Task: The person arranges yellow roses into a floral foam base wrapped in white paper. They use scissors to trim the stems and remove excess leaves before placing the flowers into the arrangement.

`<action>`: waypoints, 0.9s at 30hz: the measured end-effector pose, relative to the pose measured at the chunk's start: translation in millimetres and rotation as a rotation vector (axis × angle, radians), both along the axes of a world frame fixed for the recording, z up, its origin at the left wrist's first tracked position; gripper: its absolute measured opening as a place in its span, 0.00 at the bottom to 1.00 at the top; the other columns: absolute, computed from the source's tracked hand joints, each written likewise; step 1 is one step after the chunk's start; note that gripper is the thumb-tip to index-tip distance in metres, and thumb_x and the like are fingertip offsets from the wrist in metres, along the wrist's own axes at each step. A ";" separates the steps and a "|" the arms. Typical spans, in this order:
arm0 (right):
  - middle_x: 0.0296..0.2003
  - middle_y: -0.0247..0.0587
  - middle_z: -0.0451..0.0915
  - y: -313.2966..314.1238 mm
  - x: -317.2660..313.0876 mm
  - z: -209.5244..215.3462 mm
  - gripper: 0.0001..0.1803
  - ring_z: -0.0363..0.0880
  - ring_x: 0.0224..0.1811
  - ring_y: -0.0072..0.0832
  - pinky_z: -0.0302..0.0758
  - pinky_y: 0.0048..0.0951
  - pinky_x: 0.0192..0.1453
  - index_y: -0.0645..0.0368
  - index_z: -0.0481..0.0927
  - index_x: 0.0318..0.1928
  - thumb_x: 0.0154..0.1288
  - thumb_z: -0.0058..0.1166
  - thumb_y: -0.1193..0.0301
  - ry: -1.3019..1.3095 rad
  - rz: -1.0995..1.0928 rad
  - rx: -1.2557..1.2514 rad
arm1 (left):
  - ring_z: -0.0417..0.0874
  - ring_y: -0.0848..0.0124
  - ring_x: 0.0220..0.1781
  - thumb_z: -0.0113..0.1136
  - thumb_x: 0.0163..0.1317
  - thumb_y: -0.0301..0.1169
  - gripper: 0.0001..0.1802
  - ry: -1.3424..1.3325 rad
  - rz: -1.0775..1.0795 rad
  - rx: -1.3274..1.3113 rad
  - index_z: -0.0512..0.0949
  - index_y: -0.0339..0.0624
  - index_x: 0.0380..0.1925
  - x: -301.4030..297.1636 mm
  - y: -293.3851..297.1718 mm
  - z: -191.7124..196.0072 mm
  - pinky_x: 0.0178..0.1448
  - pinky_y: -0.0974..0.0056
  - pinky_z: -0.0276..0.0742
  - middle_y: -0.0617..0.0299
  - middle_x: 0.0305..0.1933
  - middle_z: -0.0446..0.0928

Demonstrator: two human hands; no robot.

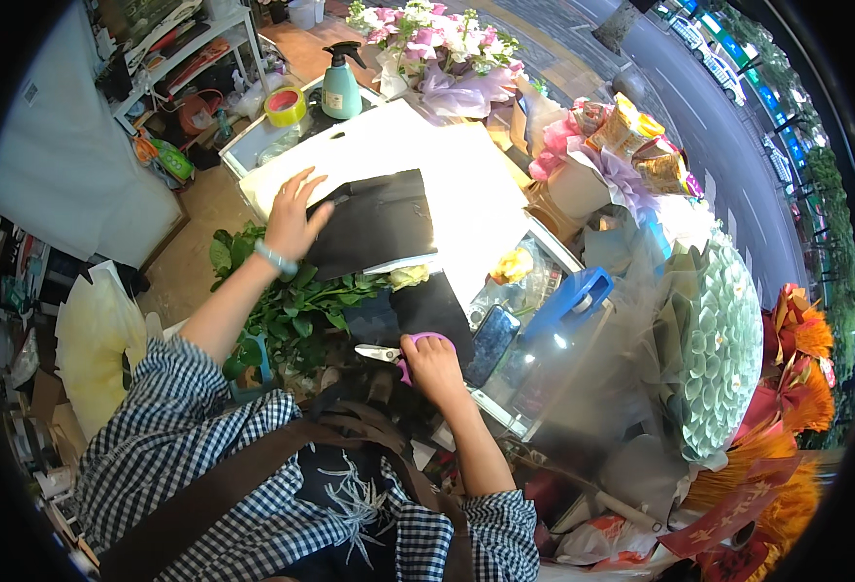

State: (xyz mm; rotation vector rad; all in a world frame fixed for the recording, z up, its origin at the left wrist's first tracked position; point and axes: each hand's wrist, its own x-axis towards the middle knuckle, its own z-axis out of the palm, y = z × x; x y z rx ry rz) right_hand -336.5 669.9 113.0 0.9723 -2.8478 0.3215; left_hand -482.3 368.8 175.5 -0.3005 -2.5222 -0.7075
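My left hand (295, 215) lies flat with spread fingers on a black sheet of wrapping paper (377, 221) spread on the white worktable (466, 175). My right hand (431, 367) is closed on purple-handled scissors (394, 353), blades pointing left, near the table's front edge. A second piece of black paper (426, 308) lies just above that hand. A pale yellow rose (410, 276) with green leafy stems (292, 310) lies between the two black pieces. A silver bracelet sits on my left wrist.
A teal spray bottle (341, 85) and a yellow tape roll (286, 106) stand at the table's far end, beside a pink and white bouquet (437, 44). A dark phone (491, 344) and blue tape dispenser (568, 303) sit right. Wrapped bouquets (719, 339) crowd the right side.
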 end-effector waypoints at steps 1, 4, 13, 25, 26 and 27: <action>0.28 0.41 0.77 -0.6 3.0 -0.4 0.15 0.78 0.35 0.38 0.72 0.36 0.39 0.57 0.72 0.46 0.57 0.49 0.70 -0.010 0.008 -0.010 | 0.67 0.50 0.63 0.64 0.56 0.43 0.31 0.044 -0.102 -0.070 0.70 0.43 0.57 23.6 5.0 4.6 0.66 0.51 0.62 0.49 0.63 0.66; 0.29 0.42 0.77 -0.5 11.1 -3.3 0.13 0.78 0.35 0.38 0.72 0.37 0.40 0.56 0.72 0.43 0.56 0.50 0.71 -0.056 0.006 -0.065 | 0.57 0.51 0.71 0.67 0.52 0.46 0.44 0.006 -0.291 -0.266 0.59 0.46 0.67 70.7 22.7 5.6 0.71 0.47 0.54 0.50 0.69 0.57; 0.32 0.43 0.79 -5.0 29.3 -11.4 0.20 0.80 0.38 0.39 0.74 0.37 0.42 0.56 0.73 0.46 0.48 0.58 0.72 -0.269 -0.046 -0.038 | 0.78 0.58 0.50 0.60 0.55 0.29 0.23 -0.005 -0.164 -0.267 0.72 0.41 0.53 27.3 -4.4 -14.1 0.54 0.57 0.73 0.54 0.51 0.76; 0.45 0.56 0.78 -4.7 -7.7 7.9 0.33 0.80 0.42 0.48 0.76 0.41 0.45 0.61 0.66 0.59 0.54 0.64 0.66 -0.434 -0.780 -0.634 | 0.62 0.52 0.67 0.67 0.53 0.36 0.41 -0.182 0.508 -0.341 0.58 0.52 0.67 -137.8 -27.2 20.3 0.64 0.50 0.65 0.50 0.68 0.58; 0.46 0.56 0.77 -6.9 -8.1 5.3 0.32 0.79 0.43 0.49 0.76 0.42 0.45 0.61 0.66 0.59 0.55 0.63 0.65 -0.407 -0.763 -0.596 | 0.61 0.52 0.68 0.67 0.53 0.35 0.42 -0.179 0.554 -0.359 0.58 0.51 0.67 -137.4 -22.9 18.3 0.64 0.50 0.64 0.51 0.68 0.58; 0.48 0.56 0.76 -9.8 -6.9 2.3 0.32 0.78 0.45 0.50 0.76 0.42 0.46 0.61 0.66 0.59 0.56 0.62 0.64 -0.368 -0.757 -0.557 | 0.61 0.51 0.68 0.67 0.53 0.34 0.41 -0.104 0.464 -0.345 0.59 0.52 0.67 -134.3 -18.4 17.0 0.64 0.50 0.64 0.49 0.68 0.58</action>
